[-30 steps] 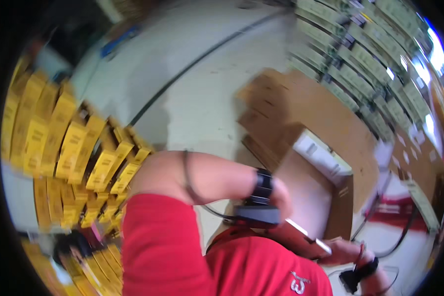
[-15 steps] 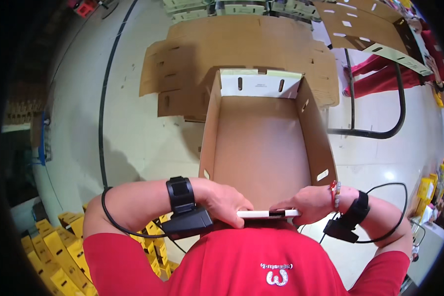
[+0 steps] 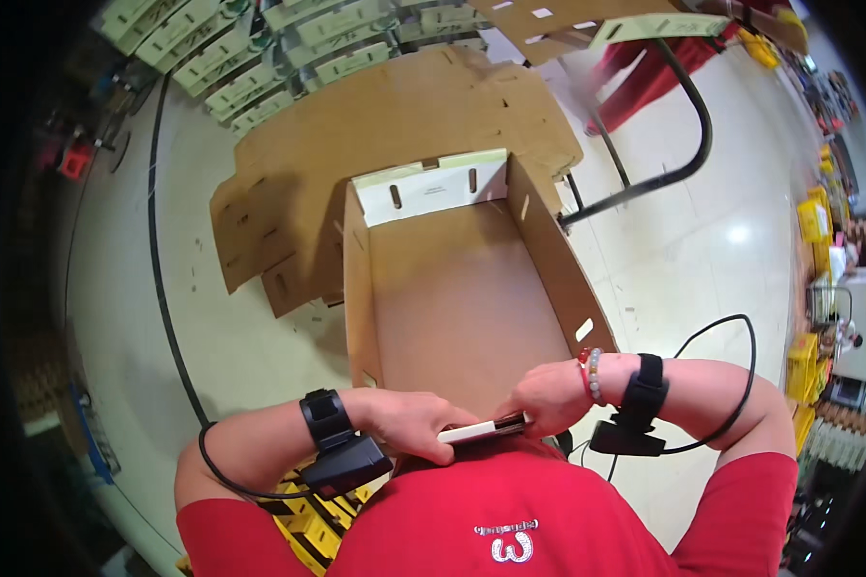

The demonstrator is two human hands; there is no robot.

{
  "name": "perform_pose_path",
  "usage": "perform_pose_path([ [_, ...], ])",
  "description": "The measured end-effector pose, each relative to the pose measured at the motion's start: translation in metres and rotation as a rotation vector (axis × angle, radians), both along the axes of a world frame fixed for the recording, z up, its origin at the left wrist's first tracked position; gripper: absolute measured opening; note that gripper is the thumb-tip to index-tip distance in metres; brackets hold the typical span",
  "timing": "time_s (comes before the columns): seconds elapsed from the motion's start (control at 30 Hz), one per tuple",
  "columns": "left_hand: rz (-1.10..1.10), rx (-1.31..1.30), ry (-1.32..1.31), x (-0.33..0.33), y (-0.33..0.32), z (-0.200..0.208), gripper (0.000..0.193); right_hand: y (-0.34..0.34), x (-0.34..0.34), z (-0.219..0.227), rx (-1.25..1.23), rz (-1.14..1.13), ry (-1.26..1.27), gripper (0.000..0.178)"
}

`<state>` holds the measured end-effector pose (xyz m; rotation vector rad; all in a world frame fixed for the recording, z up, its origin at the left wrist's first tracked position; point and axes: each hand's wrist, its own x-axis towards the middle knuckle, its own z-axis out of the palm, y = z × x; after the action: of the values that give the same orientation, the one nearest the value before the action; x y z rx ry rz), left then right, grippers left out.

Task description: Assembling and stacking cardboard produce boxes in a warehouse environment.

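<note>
A large open brown cardboard box with nothing visible inside stands on the floor in front of me. My left hand and my right hand are held together at the near edge of the box, close to my red shirt. Both grip a thin flat pale item between the fingers, one hand at each end. A black device is strapped to each wrist, with a cable running off it.
Flattened cardboard sheets lie on the pale floor behind and left of the box. Rows of pale green boxes stand at the back. A black hose curves at right. Yellow packs sit at the right edge and under my left arm.
One second ago the view faced yellow packs at left. It has swung over the open box, and both hands now hold the flat item at its near edge.
</note>
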<state>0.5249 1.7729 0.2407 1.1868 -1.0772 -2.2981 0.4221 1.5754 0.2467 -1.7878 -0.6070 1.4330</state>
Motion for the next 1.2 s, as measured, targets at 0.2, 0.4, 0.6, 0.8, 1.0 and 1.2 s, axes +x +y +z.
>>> perform_pose_path([
  [0.2, -0.043, 0.076, -0.048, -0.009, -0.003, -0.004, 0.059, 0.008, -0.02, -0.028, 0.033, -0.157, 0.054, 0.043],
  [0.4, -0.316, 0.194, -0.274, -0.026, -0.004, 0.015, 0.063, 0.009, -0.068, -0.011, -0.145, -0.203, -0.203, 0.021],
  [0.6, -0.369, 0.05, -0.348, -0.065, -0.057, 0.036, 0.063, -0.02, -0.141, 0.01, -0.149, -0.558, -0.497, 0.02],
  [0.8, 0.151, -0.59, -0.351, -0.099, -0.144, 0.043, 0.059, -0.076, -0.265, 0.016, -0.376, -0.891, -0.38, 0.035],
  [1.0, 0.879, -0.297, -0.394, -0.12, -0.156, -0.035, 0.04, -0.128, -0.354, -0.092, -0.553, -1.235, -0.232, 0.041],
  [1.2, 0.782, 0.134, -0.479, -0.106, -0.102, -0.103, 0.04, -0.198, -0.367, -0.225, -0.726, -1.291, -0.247, 0.039],
])
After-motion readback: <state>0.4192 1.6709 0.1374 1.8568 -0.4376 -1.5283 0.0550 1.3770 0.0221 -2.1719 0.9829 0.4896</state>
